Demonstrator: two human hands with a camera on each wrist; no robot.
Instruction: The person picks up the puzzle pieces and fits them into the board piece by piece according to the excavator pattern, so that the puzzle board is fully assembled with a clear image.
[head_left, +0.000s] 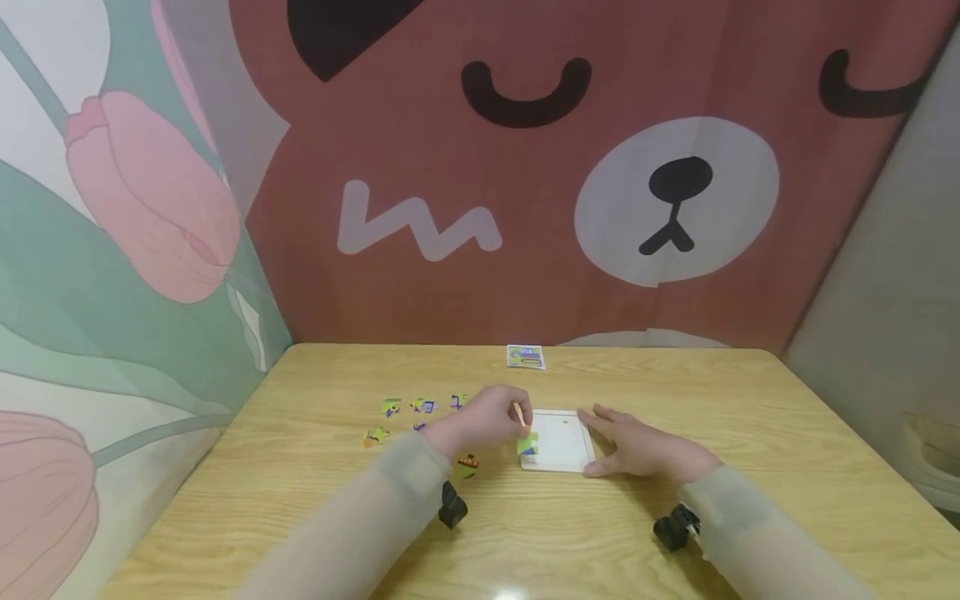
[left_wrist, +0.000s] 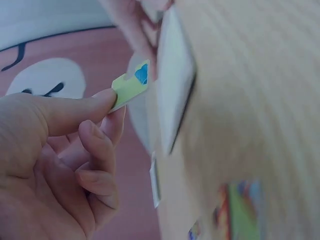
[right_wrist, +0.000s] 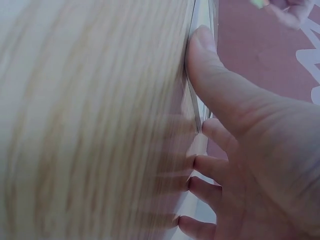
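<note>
My left hand (head_left: 491, 415) pinches a green puzzle piece (head_left: 528, 446) between thumb and fingertips. The left wrist view shows a blue patch on this piece (left_wrist: 131, 89) and a notch in its edge. It hangs above the left side of a shallow white puzzle tray (head_left: 561, 446), apart from it. At the tray's right side rests my right hand (head_left: 641, 443), thumb and fingers spread and touching the border. In the right wrist view the thumb (right_wrist: 215, 75) lies along the tray's edge, while the fingertips touch down near the table.
Several loose puzzle pieces lie left of the tray, among them an orange and green one (head_left: 468, 466) close to my left wrist and another (head_left: 375, 437) farther left. A small picture card (head_left: 525, 357) lies at the far edge of the wooden table (head_left: 322, 517), before a printed curtain.
</note>
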